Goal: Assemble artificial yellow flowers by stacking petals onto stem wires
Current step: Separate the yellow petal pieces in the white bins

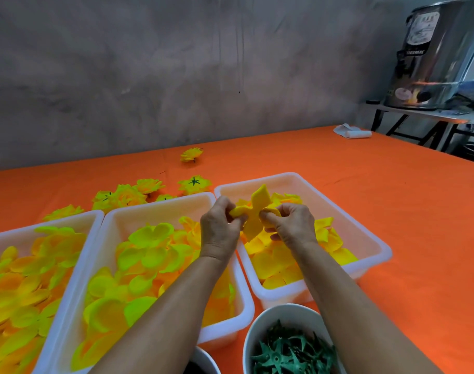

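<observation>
Green plastic calyx pieces (pixel 292 354) fill a white bowl (pixel 257 333) at the near edge of the orange table (pixel 392 211), partly cut off by the frame; a second bowl (pixel 203 360) beside it is mostly hidden under the left forearm. Both forearms reach forward over the white bins. The left hand (pixel 219 230) pinches the left lobe of a yellow petal piece (pixel 254 214) between curled fingers and thumb; the right hand (pixel 289 225) pinches its right lobe likewise. The petal piece sits between the two hands, held above the right bin (pixel 370 233), which contains more yellow petals. A stem wire may be present at the petal's centre, but it cannot be made out. The middle bin (pixel 176 201) and left bin (pixel 76 217) hold yellow-green petals. Finished flowers (pixel 127 195) lie on the table beyond the bins, toward the far edge.
</observation>
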Tool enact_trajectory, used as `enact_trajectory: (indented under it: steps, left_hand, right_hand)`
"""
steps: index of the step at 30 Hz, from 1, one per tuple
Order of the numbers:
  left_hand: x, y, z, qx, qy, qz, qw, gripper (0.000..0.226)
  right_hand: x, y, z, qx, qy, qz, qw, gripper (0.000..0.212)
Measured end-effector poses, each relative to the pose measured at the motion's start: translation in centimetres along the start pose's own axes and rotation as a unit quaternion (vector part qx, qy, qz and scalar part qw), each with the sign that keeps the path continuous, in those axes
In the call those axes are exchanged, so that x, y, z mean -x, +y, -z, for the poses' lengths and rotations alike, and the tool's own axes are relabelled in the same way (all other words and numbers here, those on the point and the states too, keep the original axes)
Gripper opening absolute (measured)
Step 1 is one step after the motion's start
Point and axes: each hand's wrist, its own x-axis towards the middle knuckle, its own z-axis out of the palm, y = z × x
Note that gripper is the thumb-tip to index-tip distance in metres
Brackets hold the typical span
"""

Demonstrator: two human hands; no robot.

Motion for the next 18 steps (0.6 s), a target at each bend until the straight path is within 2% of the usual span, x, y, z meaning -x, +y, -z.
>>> enact_trajectory:
  steps: [2,4,8,10,13,16,18]
  left_hand:
    - [-0.1,-0.3,0.1,0.064,-0.011,0.048,0.997,0.01]
    - [-0.2,-0.4,0.3,0.115,-0.032,0.076,0.99,0.004]
    - [-0.4,-0.2,0.7,0.206,-0.058,0.107,0.971,0.013]
    - [-0.4,-0.2,0.7,0.221,-0.051,0.115,0.967,0.011]
    - [-0.1,-0.1,0.3,0.186,-0.049,0.101,0.976,0.014]
    - [0.1,0.4,-0.1,0.14,-0.056,0.072,0.986,0.023]
    - [0.2,0.6,-0.3,0.116,-0.054,0.058,0.99,0.024]
  right_hand:
    - [-0.1,-0.1,-0.1,-0.088,-0.021,-0.031,0.995,0.024]
    - [-0.4,-0.3,0.1,-0.207,-0.029,-0.077,0.975,0.026]
    - [-0.5,-0.3,0.2,-0.261,-0.043,-0.09,0.96,0.023]
    - [-0.5,0.0,0.1,-0.219,-0.028,-0.072,0.973,0.025]
    - [-0.8,0.7,0.1,-0.024,0.026,-0.017,0.999,0.015]
    - [-0.8,0.8,0.5,0.163,0.092,0.018,0.982,0.021]
    - [-0.7,0.7,0.5,0.186,0.106,0.033,0.976,0.029]
